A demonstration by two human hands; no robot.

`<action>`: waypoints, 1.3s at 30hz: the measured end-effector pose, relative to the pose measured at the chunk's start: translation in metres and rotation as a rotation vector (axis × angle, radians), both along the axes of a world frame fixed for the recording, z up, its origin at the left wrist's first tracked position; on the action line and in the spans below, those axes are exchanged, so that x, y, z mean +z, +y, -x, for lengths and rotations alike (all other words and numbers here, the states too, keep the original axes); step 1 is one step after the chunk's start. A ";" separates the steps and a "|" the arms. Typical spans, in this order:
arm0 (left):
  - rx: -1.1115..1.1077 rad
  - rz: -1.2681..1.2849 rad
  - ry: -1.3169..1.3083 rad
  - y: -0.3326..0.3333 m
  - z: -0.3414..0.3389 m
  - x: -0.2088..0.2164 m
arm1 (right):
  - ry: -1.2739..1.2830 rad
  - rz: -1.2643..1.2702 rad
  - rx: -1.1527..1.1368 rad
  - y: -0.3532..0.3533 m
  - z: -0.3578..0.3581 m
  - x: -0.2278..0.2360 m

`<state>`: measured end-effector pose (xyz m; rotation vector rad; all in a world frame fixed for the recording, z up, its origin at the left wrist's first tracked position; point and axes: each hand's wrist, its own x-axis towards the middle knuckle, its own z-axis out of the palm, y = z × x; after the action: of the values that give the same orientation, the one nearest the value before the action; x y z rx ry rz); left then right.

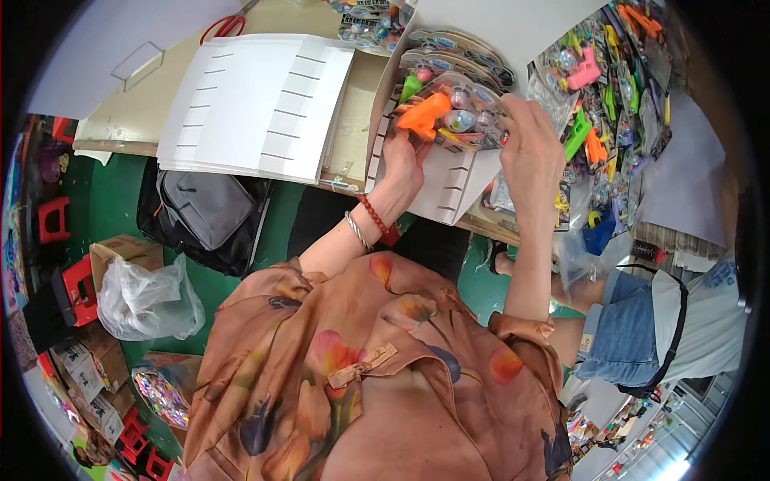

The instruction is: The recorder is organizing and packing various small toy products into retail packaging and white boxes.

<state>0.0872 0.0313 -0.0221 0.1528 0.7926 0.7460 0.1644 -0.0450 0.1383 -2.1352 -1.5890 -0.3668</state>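
We see a blister pack (pixel 483 98) at the upper centre of the frame, its clear bubble facing up, with an orange toy pistol (pixel 423 117) at its left end and small round pieces toward the right. The left hand (pixel 403 160) grips its lower left part, the fingertips partly hidden beneath the orange toy. The right hand (pixel 532 148) curls at the pack's right edge, fingers bent and thumb below them, so we read the pack as held between the two hands; exactly how tightly the right fingers press, we cannot tell.

Just behind it, further up the frame, similar packs (pixel 457 58) stand overlapping in an open white box (pixel 437 195), whose inner face bears short dark lines. Left of the box, we have a stack of white sheets (pixel 249 112) with like lines on the table, and red-handled scissors (pixel 225 26) near the top edge. At the upper right lies a heap of packaged toys (pixel 605 104) in many colours. Below the table, left of centre, we find a grey and black bag (pixel 204 204), and at the right a person in denim shorts (pixel 626 333).
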 end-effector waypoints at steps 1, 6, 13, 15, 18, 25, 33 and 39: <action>-0.001 -0.001 -0.001 -0.001 -0.001 0.001 | -0.044 -0.030 0.011 0.002 0.000 -0.002; 0.114 -0.047 0.029 -0.006 0.001 -0.027 | -0.099 0.091 0.274 -0.005 -0.001 0.006; 0.117 -0.081 0.071 -0.008 0.002 -0.013 | 0.023 -0.006 0.172 -0.012 -0.011 -0.009; 0.101 -0.084 0.059 -0.008 0.005 -0.017 | 0.034 -0.024 0.088 -0.004 -0.014 -0.011; 0.076 -0.071 0.047 -0.008 0.006 -0.016 | 0.087 -0.107 0.077 0.000 -0.024 -0.016; 0.129 -0.012 -0.011 -0.006 0.004 -0.018 | 0.095 0.056 0.128 -0.012 -0.019 -0.009; -0.010 -0.356 0.220 -0.053 0.025 -0.001 | -0.029 0.035 0.134 0.020 -0.003 -0.005; -0.579 -0.882 0.203 -0.058 0.081 0.041 | -0.095 0.152 0.162 0.032 0.006 -0.005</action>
<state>0.0059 -0.0269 0.0189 1.2152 0.5154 0.4795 0.1583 -0.0129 0.1330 -2.1069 -1.8844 -0.3077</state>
